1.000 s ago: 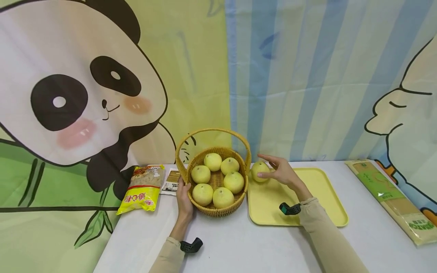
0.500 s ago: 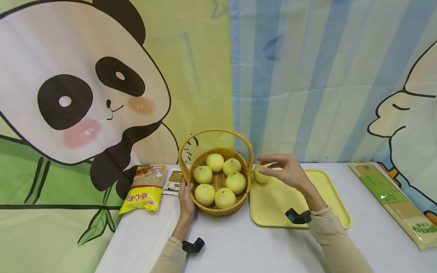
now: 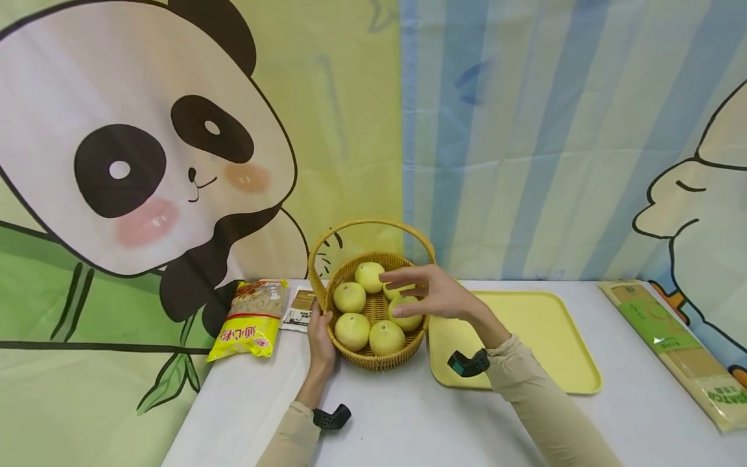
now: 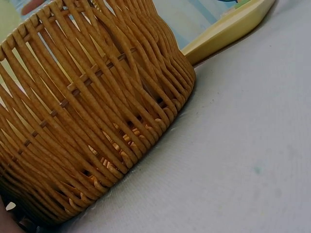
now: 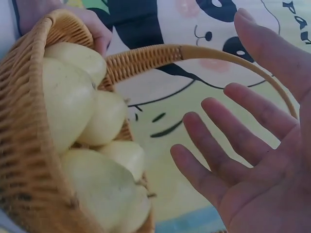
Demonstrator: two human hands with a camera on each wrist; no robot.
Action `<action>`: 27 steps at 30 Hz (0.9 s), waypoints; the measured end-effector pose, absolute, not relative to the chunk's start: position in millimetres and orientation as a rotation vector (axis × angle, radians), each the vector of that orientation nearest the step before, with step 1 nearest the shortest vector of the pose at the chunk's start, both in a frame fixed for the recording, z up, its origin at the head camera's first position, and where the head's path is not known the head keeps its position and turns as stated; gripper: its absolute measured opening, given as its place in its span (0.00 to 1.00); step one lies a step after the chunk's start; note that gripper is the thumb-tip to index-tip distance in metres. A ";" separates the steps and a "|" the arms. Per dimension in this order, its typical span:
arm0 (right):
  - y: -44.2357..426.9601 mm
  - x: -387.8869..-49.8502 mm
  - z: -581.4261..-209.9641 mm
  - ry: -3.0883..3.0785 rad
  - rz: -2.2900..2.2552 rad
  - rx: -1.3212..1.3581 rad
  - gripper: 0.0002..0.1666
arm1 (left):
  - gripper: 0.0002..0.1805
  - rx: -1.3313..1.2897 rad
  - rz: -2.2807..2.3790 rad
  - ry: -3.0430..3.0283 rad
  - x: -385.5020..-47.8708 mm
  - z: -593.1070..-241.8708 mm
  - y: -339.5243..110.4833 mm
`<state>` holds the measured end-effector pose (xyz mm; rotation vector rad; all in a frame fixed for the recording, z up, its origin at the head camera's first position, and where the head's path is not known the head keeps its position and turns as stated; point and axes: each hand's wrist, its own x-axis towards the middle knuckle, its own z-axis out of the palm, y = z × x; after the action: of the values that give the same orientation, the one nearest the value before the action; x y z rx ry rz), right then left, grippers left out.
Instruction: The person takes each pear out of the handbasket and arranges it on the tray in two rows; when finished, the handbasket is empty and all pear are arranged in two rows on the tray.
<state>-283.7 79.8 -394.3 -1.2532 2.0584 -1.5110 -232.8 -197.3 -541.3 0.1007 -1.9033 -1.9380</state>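
Observation:
A wicker basket point(image 3: 379, 363) with an arched handle stands mid-table, several pale green round fruits point(image 3: 387, 338) inside. My left hand point(image 3: 321, 344) holds its left side at the foot of the handle; in the right wrist view that hand point(image 5: 92, 26) shows behind the rim. Over the basket's right part is my right hand point(image 3: 438, 295), fingers spread and nothing in them, covering some fruits. The right wrist view shows this hand point(image 5: 262, 170) palm open beside the fruits point(image 5: 97, 184). Wicker wall point(image 4: 92, 97) fills much of the left wrist view.
Right of the basket lies a yellow tray point(image 3: 531, 337); my right hand and forearm cover its left part. A yellow food bag point(image 3: 248, 321) and a small packet point(image 3: 299, 311) lie at the left, a long green-and-tan package point(image 3: 671, 350) at the far right. A printed curtain hangs behind.
My right hand has moved left from the fruit at the tray's back left corner to over the basket, and now hides that spot. My left hand stays at the basket.

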 end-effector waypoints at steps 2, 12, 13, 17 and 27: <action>65.1 -287.7 -396.9 2.040 -1.482 -1.257 0.40 | 0.33 0.104 -1.934 -1.902 -232.8 -540.6 -197.4; 13.6 -298.1 -415.7 2.075 -1.234 -1.282 0.38 | 0.33 0.113 -1.919 -1.923 -228.8 -541.3 -195.8; 10.4 -298.4 -417.6 2.086 -1.209 -1.277 0.38 | 0.32 0.118 -1.921 -1.918 -228.8 -542.0 -196.4; -1.2 -299.6 -424.8 2.106 -1.152 -1.252 0.35 | 0.32 0.115 -1.912 -1.901 -228.9 -540.6 -198.7; -18.3 -303.4 -445.2 2.195 -1.032 -1.141 0.37 | 0.32 0.119 -1.923 -1.913 -230.7 -538.2 -196.8</action>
<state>-303.4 -18.3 -445.2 -1.1406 2.1952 -1.0315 -230.7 -196.8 -538.2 0.1186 -1.9132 -1.9235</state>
